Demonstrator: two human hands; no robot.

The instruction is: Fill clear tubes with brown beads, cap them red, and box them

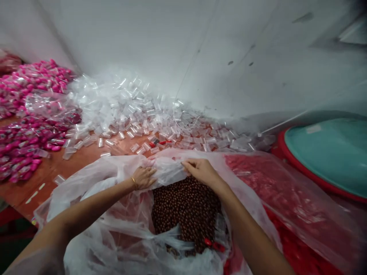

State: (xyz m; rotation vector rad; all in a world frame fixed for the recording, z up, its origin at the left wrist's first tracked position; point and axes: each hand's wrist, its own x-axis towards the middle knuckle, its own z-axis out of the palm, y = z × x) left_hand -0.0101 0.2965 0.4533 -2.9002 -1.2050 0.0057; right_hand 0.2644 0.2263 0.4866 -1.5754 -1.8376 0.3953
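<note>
Both forearms reach forward from the lower edge of the view and converge on the far rim of a clear plastic bag (pixel 120 168). The left hand (pixel 144 177) lies palm down with the wrist nearly straight; a thin gold bangle (pixel 133 183) sits at that wrist. The right hand (pixel 200 170) comes in from the lower right, wrist bent slightly inward, knuckles up.

The work surface is a reddish-brown table (pixel 83 158) set against a plain pale wall (pixel 183 46). A wide heap of small clear plastic tubes (pixel 129 107) runs along the foot of the wall. Pink packets (pixel 25 137) lie piled at the left, some under clear film. At the right, a teal lid (pixel 332 152) rests on a red basin (pixel 286 152), and a sheet of clear plastic (pixel 286 191) covers red items beside the bag.

The left hand is curled loosely, its fingers pressing down on the folded rim of the bag; whether it pinches the film cannot be determined. The right hand is closed to a pinch, thumb and fingers gripping the same rim just beside the left hand. The bag stands open directly below the hands and holds a mass of small dark brown beads (pixel 186 206). A few red pieces (pixel 213 244) lie at the near edge of the beads.
</note>
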